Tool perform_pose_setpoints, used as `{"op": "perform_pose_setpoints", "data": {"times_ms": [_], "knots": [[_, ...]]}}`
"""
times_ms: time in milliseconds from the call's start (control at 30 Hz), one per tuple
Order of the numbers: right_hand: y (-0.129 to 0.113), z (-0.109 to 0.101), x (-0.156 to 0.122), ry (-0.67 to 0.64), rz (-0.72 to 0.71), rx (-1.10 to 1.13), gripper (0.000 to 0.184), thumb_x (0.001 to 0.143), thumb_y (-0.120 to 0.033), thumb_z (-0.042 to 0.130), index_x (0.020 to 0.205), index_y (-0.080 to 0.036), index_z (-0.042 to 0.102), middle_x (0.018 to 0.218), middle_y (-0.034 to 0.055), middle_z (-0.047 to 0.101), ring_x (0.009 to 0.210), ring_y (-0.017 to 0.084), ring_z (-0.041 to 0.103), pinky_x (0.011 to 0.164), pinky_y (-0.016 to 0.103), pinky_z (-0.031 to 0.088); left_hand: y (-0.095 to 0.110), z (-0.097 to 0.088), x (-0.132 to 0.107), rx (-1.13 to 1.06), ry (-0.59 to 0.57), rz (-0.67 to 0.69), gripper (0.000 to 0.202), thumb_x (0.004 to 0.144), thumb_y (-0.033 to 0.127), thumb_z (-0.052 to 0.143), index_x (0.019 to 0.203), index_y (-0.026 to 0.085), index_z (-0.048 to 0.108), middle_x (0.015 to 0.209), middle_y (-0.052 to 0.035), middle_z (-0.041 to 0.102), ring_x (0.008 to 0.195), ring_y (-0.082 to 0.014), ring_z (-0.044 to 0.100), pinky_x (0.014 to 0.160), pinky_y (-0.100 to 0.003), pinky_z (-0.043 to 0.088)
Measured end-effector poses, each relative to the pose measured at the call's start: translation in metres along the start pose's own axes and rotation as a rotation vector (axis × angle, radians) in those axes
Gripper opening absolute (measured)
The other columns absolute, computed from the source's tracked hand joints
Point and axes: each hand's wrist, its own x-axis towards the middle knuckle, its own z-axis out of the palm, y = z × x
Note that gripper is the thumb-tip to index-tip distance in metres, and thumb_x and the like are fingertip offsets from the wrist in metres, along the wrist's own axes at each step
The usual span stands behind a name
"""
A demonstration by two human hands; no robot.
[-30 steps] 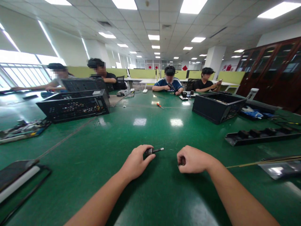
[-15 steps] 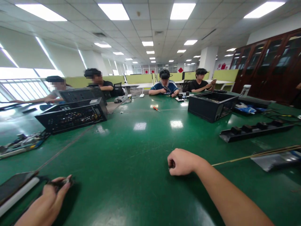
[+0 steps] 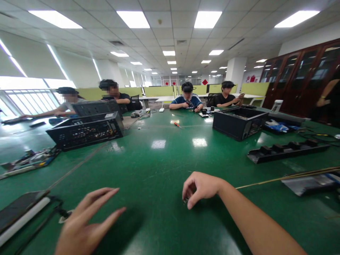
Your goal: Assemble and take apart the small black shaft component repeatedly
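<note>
My left hand [image 3: 87,223] is in the air over the lower left of the green table [image 3: 148,177], with fingers and thumb spread and nothing between them. Behind it lies a black cable [image 3: 50,212], its dark end next to a small pale piece [image 3: 65,216] partly covered by my wrist. My right hand [image 3: 200,187] rests low at the table right of centre, its fingers curled downward. Some tiny dark, shiny bits show beneath its fingertips, too small to name.
An open black computer case [image 3: 85,132] stands at the left, another [image 3: 239,122] at the right. Near it lie a long black tray-like part [image 3: 287,150] and a grey bag [image 3: 305,184]. An orange screwdriver [image 3: 177,124] is further back. Several people sit across the table.
My left hand has let go of the dark cable end and moved right, its fingers spreading. My right hand has shifted slightly left and its thumb has come away from the fingers a little.
</note>
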Motion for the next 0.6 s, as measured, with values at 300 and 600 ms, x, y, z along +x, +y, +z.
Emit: {"op": "perform_pose_setpoints", "data": {"times_ms": [300,600], "knots": [[-0.002,0.006,0.0,-0.194,-0.03,0.235,0.048,0.042,-0.037,0.097,0.077,-0.013,0.074,0.072,-0.003,0.069,0.067,0.011,0.06,0.071,0.023,0.048,0.141,0.077,0.042,-0.577,-0.261,0.616,0.026,0.085,0.022,0.074,0.109,0.032,0.072,0.106,-0.007,0.072,0.103,-0.0227,0.066,0.088,-0.039,0.058],[0.013,0.006,0.012,-0.164,0.079,0.272,0.059,0.054,-0.04,0.094,0.105,-0.017,0.076,0.082,0.0003,0.073,0.072,0.013,0.065,0.072,0.023,0.051,0.082,0.045,0.029,-0.586,-0.009,0.237,0.025,0.09,0.018,0.062,0.109,0.033,0.062,0.104,-0.0011,0.077,0.096,-0.0236,0.074,0.087,-0.045,0.062]]}}
